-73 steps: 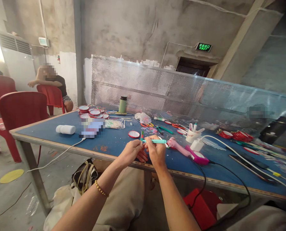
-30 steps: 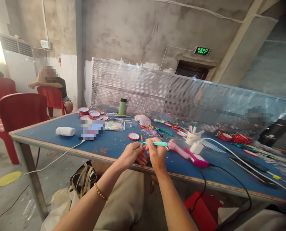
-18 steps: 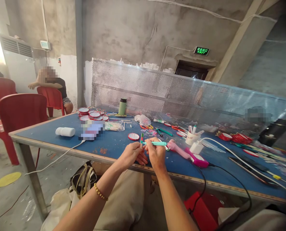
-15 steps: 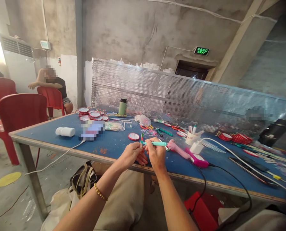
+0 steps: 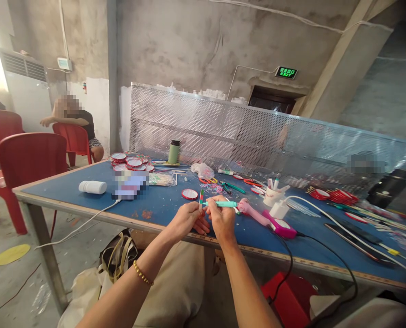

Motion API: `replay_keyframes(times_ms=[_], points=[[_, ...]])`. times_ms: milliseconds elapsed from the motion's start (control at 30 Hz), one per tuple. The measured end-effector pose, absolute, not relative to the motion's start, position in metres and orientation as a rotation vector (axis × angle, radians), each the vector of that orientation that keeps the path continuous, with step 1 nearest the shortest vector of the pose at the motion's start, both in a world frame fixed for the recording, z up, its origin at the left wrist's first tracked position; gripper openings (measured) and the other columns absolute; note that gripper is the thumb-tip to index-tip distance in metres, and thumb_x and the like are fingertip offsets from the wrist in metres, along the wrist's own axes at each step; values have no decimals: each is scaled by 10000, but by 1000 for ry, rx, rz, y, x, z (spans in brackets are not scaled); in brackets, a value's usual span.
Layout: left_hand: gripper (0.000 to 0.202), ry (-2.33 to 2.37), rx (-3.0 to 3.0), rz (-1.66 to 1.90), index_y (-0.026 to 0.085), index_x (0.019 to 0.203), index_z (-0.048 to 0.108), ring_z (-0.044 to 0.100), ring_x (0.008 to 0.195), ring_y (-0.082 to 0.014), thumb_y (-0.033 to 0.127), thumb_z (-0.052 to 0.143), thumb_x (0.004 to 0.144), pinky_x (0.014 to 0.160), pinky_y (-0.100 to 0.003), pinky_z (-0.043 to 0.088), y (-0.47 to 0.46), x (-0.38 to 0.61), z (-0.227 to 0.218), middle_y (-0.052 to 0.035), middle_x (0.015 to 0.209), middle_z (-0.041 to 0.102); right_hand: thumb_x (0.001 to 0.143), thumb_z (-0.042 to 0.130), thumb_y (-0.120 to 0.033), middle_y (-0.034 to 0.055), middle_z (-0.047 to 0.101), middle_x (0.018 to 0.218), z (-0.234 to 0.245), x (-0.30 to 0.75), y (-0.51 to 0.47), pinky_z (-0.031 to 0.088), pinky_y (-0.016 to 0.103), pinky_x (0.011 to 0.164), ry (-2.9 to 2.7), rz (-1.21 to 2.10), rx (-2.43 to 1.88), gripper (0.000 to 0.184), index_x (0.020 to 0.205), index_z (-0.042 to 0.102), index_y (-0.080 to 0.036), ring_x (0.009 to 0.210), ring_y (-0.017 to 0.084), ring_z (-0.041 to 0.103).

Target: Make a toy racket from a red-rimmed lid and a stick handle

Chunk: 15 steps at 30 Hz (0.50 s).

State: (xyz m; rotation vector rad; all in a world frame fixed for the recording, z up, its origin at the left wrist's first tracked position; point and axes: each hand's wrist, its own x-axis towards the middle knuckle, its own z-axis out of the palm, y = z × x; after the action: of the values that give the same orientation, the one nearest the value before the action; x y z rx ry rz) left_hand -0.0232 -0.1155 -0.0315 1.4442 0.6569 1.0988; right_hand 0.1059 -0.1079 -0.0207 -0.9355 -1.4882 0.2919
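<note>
Over the blue table (image 5: 165,202), a stick (image 5: 201,197) protrudes above the left grip (image 5: 186,217).

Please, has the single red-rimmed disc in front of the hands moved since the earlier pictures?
No. Judged against the green bottle standing on the table, the red-rimmed disc lies in the same place.

Blue-topped desk (image 5: 165,205) carries white bottle (image 5: 93,187) lying sideways, piled red-rimmed discs (image 5: 134,162), single red-rimmed disc (image 5: 190,194), green-handled pliers (image 5: 235,187), white cup (image 5: 270,198) holding markers (image 5: 276,183), magenta device (image 5: 281,226).
</note>
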Motion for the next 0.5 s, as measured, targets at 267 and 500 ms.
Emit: replay_keyframes(times_ms=[267,500], points=[[376,665,1449,1094,165,754,494,700,572,-215,524,579,826,529,-283,545,-117,-24,-29,-79,619,677,871,544,-307,-47,539,521,-20,106,-110,406,225,472,-1488,306,-918,241,651,514,-214,479,117,529],[374,671,1449,1094,167,753,490,701,572,-217,523,578,828,530,-286,548,-117,-23,-29,-83,622,684,866,546,-306,-49,540,516,-19,105,-109,410,227,471,-1480,307,-921,233,653,527,-214,466,116,528]])
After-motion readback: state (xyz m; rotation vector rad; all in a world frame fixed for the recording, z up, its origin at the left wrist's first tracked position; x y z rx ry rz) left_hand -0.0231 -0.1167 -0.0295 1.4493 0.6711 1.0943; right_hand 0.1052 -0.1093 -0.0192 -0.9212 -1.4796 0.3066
